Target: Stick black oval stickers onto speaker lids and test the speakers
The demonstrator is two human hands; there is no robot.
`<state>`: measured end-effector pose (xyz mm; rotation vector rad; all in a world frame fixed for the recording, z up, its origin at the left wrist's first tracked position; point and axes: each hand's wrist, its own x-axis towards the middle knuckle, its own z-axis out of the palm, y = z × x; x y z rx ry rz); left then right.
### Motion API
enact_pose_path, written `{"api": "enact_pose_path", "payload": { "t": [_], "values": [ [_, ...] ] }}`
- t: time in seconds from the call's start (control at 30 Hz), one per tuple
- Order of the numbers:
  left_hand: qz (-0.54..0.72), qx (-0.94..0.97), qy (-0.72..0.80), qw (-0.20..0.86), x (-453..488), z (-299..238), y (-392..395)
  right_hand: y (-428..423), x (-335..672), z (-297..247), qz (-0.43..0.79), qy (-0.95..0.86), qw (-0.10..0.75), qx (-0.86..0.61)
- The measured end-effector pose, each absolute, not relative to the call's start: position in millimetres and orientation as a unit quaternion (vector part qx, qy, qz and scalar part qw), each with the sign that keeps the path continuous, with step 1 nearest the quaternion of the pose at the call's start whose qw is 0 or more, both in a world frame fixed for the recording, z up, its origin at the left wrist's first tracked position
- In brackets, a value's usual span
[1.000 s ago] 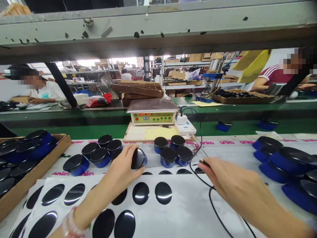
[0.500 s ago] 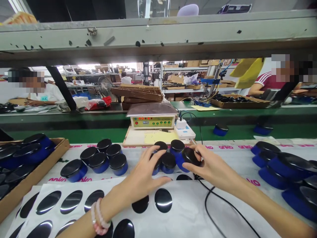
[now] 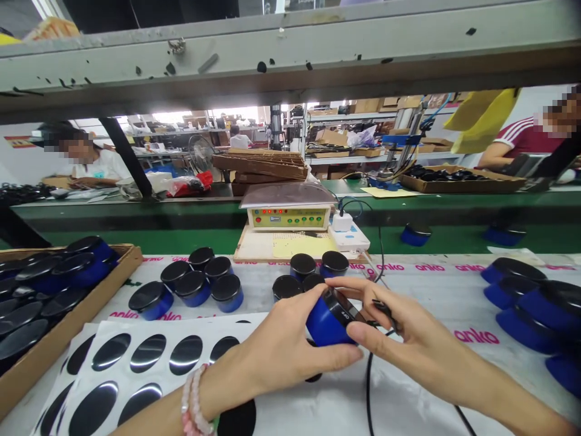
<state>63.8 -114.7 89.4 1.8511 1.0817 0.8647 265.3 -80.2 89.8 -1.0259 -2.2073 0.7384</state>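
A small blue round speaker with a black top is lifted off the table, tilted toward the right. My left hand is wrapped round its left side and underside. My right hand pinches the plug of a black cable beside the speaker's right face, thumb under the speaker. Three more blue speakers stand just behind my hands. Another cluster of blue speakers stands to the left.
A sheet of glossy black oval stickers lies in front left. A cardboard tray of black-topped parts is at the left, larger blue units at the right. A test box with red lights sits behind. Other people work beyond the green conveyor.
I have lifted one speaker out of the group toward me. My left hand has closed round it and my right hand has come in from the right with the cable plug.
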Motion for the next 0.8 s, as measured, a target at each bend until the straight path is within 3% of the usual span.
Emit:
{"api": "enact_pose_path", "payload": {
  "t": [0.47,0.57,0.7,0.8],
  "values": [
    [0.384,0.69,0.515,0.333,35,70,-136,-86,201,78,0.273,-0.874,0.282,-0.285],
    [0.404,0.692,0.556,0.22,8,73,-133,-68,200,80,0.247,-0.893,0.256,-0.277],
    [0.435,0.519,0.736,-0.02,-89,87,-116,-4,228,75,0.07,-0.873,0.215,-0.431],
    [0.43,0.404,0.806,-0.037,-173,83,-102,38,251,63,0.051,-0.868,0.161,-0.466]
  ]
}}
